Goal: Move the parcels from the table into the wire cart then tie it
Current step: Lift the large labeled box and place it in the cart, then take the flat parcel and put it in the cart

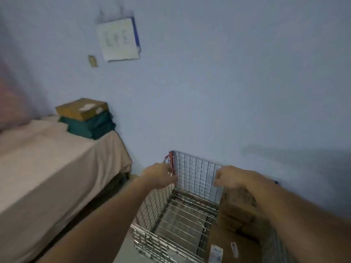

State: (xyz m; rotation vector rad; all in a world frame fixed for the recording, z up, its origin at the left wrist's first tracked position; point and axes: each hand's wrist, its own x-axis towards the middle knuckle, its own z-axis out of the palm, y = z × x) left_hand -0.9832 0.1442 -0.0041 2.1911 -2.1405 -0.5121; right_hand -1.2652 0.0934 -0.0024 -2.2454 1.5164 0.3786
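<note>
Bracing the wire cart point(190, 205) at its far panel, lower centre of frame.
Left hand point(161, 175) grips the red-edged corner; right hand point(228, 179) pinches the mesh. Steady it first; stacked parcels point(85, 118) remain on the table point(47, 168), centre left.

Both bare forearms reach forward and slightly inward from the lower corners of the view. The left hand point(160, 175) is raised with its fingers curled at the tips. The right hand point(228, 177) sits level with it, well apart, fingers bent downward, knuckles up.
</note>
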